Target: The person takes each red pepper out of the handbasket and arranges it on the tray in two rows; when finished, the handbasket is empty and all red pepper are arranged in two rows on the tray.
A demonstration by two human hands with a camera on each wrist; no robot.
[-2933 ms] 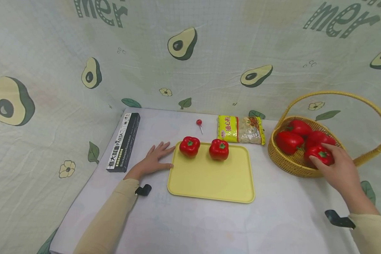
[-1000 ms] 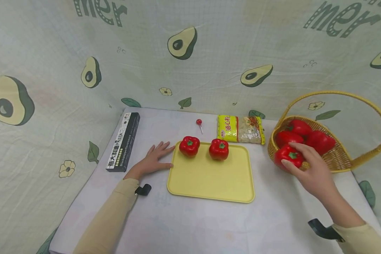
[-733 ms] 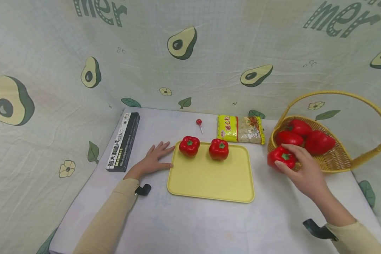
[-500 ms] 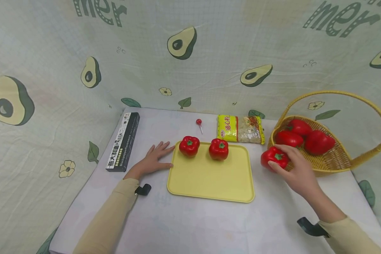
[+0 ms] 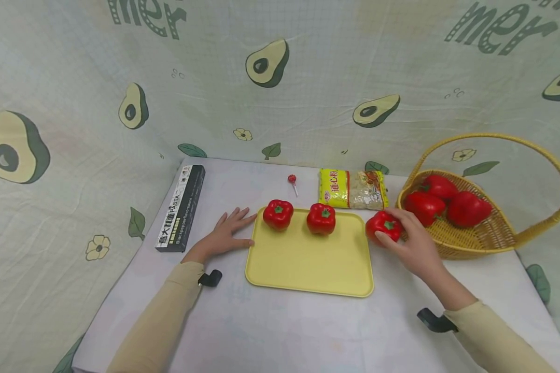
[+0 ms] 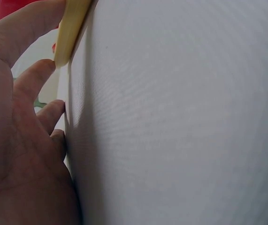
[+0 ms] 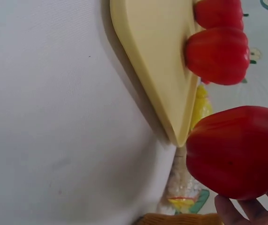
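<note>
My right hand [image 5: 416, 248] grips a red bell pepper [image 5: 383, 227] just off the right edge of the yellow tray [image 5: 310, 267]. In the right wrist view this bell pepper [image 7: 237, 152] hangs above the table, thumb and fingers around its sides. Two more red bell peppers stand on the tray: one at its back left corner [image 5: 278, 215], the other at the back middle [image 5: 321, 219]. My left hand [image 5: 225, 234] lies with spread fingers on the table; its thumb and index finger touch the tray's left edge, as the left wrist view also shows.
A wicker basket [image 5: 466, 254] with a tall handle stands at the right, holding several red vegetables [image 5: 469, 209]. Behind the tray lie a lollipop [image 5: 292, 180] and a yellow pasta bag [image 5: 353, 189]. A black pasta box [image 5: 181, 209] is at the left.
My right hand has lifted the bell pepper out of the basket and carried it left to the tray's right edge. The left hand and the tray have stayed put.
</note>
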